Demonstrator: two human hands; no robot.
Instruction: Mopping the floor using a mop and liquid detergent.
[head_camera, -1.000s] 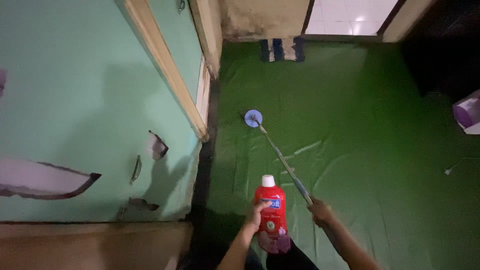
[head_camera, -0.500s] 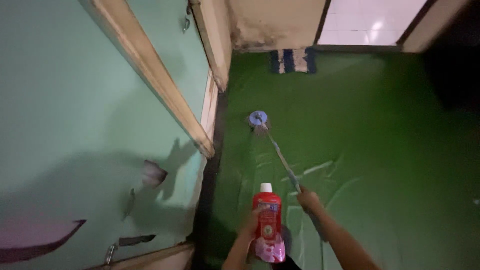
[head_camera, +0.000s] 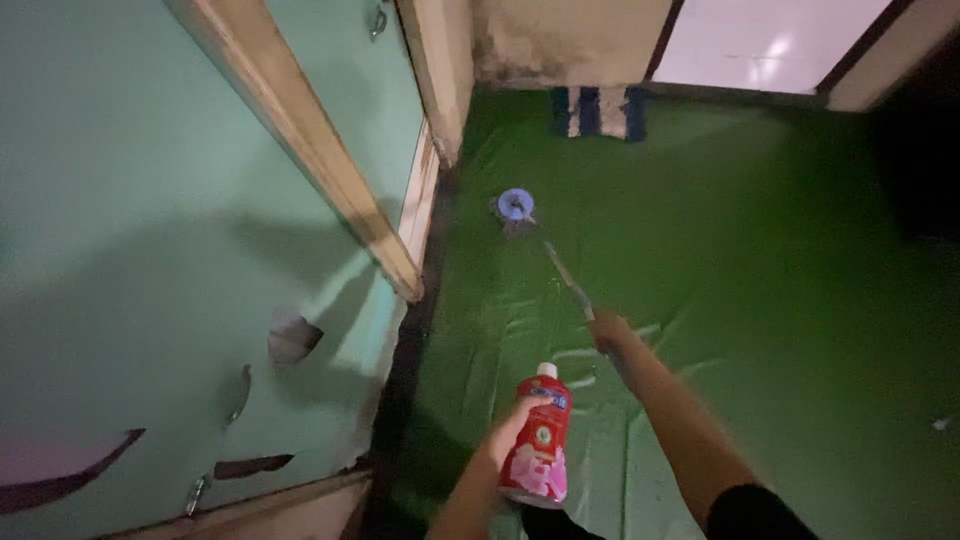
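My left hand grips a red bottle with a white cap, held upright near the bottom middle of the view. My right hand is closed around the thin handle of a mop. The handle runs away from me to a round blue mop head that rests on the green floor covering near the wall.
A pale green wall with peeling patches fills the left side, with a wooden door frame beside it. A striped mat lies at the far doorway, with white tiles beyond. Wet streaks mark the green floor.
My right arm has stretched forward, pushing the mop head farther away along the wall. The red bottle has dropped slightly and tilted, and the view has shifted.
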